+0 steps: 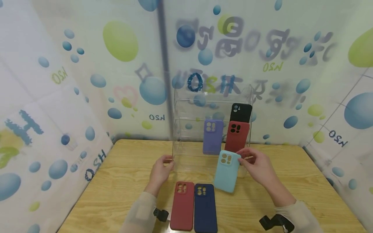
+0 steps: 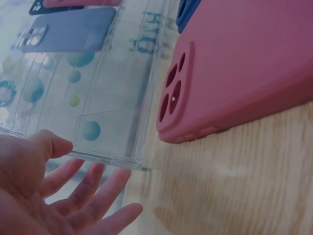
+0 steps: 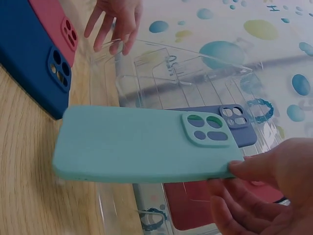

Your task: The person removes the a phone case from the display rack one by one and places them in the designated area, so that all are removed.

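Note:
My right hand (image 1: 257, 165) pinches a light blue phone case (image 1: 226, 173) by its upper right corner, between thumb and fingers. The case is tilted, its camera cutouts toward the top, in front of a clear acrylic display rack (image 1: 186, 163). At the rack's left side is my left hand (image 1: 161, 170), its fingers spread and fairly straight by the panel edge in the left wrist view. Standing in the rack are a purple phone case (image 1: 213, 137), a red phone case (image 1: 236, 137) and, above and behind it, a black phone case (image 1: 241, 112).
A dark red phone case (image 1: 182, 207) and a navy phone case (image 1: 205, 208) lie side by side on the wooden table (image 1: 116, 181), near its front. Behind the table hangs a translucent curtain (image 1: 131, 81) printed with colored dots and lettering.

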`<state>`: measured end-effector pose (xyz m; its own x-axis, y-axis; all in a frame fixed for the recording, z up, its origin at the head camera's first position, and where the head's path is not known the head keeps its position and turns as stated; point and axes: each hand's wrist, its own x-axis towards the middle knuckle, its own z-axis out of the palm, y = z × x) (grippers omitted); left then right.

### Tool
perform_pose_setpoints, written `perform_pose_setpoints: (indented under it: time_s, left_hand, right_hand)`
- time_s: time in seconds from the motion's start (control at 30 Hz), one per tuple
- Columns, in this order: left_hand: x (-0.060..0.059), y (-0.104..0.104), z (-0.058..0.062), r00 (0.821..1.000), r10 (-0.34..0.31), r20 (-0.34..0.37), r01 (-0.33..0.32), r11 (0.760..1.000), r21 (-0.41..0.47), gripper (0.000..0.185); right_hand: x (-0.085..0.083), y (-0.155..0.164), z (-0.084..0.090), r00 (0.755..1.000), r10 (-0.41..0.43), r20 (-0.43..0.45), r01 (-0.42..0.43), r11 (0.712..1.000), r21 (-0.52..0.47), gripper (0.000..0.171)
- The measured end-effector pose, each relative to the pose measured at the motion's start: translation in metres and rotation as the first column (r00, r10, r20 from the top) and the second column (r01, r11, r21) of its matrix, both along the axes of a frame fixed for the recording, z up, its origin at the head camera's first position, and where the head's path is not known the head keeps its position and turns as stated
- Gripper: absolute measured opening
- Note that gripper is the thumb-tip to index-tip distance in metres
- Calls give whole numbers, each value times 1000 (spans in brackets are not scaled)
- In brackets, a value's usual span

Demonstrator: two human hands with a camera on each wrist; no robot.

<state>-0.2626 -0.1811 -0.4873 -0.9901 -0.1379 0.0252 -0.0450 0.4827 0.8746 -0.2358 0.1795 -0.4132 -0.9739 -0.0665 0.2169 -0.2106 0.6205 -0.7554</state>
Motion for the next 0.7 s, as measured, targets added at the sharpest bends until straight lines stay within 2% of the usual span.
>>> perform_pose_setpoints:
  time_s: [0.5, 0.7]
  left_hand:
    - [0, -1, -1, 1000, -1, 8, 2, 1000, -17, 31]
    - [-1, -1, 0, 1000, -5, 13, 5, 1000, -17, 30]
  right_hand:
    - [6, 15, -10, 991, 73, 115, -76, 997, 17, 22]
    - [9, 20, -16, 979, 121, 166, -120, 993, -17, 23]
